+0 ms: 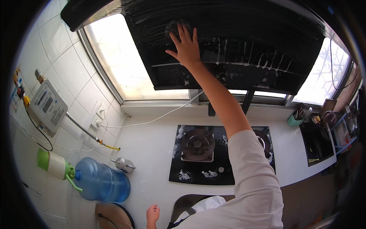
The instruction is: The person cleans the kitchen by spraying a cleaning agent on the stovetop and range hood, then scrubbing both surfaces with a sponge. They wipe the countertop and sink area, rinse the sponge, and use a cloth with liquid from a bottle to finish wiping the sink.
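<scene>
High in the view, my right hand (187,50) is spread flat with its fingertips on a dark mesh scouring pad (177,27), pressing it to the black range hood (257,28). White foam runs down the hood in streaks to the right of my hand. Low in the view, my left hand (153,214) hangs in front of the counter's near edge with fingers loosely bent and nothing visible in it. Below the hood lies a black glass gas hob (197,174) with patches of white foam. My right arm covers part of the hob and its right burner (261,140).
A blue water bottle (103,180) with a green-topped pump and a steel pot (125,165) stand on the left of the white counter (145,160). A white cable (160,118) crosses behind. A gas meter (48,107) hangs left; a sink (317,146) lies right.
</scene>
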The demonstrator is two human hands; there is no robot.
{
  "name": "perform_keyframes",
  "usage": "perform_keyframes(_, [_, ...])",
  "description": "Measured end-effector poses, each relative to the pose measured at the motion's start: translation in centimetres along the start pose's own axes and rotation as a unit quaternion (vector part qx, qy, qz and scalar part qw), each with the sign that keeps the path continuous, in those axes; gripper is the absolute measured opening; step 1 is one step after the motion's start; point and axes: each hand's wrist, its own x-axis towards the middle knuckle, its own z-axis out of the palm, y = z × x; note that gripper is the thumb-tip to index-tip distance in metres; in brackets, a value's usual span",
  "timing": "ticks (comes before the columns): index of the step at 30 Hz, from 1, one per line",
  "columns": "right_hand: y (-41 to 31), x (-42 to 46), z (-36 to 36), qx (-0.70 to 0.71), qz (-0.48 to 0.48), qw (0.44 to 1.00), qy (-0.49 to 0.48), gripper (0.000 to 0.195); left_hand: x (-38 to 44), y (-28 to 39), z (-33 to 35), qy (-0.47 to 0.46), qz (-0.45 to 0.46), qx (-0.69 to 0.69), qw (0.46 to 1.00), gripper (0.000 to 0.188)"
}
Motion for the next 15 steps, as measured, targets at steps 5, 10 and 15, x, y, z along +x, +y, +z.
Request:
perform_keyframes(5, [-10.0,-1.7,3.8,-0.002,-0.092,0.989,-0.118,0.069,-2.2,-4.9,-2.2,0.033,-0.055,0.009,0.998,0.025])
perform_keyframes(10, [-10.6,-3.9,4.5,-0.019,-0.113,0.985,-0.13,0.066,-2.7,-5.4,-2.9,0.027,-0.071,0.005,0.997,0.027])
perform_keyframes(15, [-0.6,-5.6,1.7,0.004,-0.048,0.996,-0.07,0.067,0.8,-3.3,-1.4,0.002,-0.008,0.03,1.0,0.027])
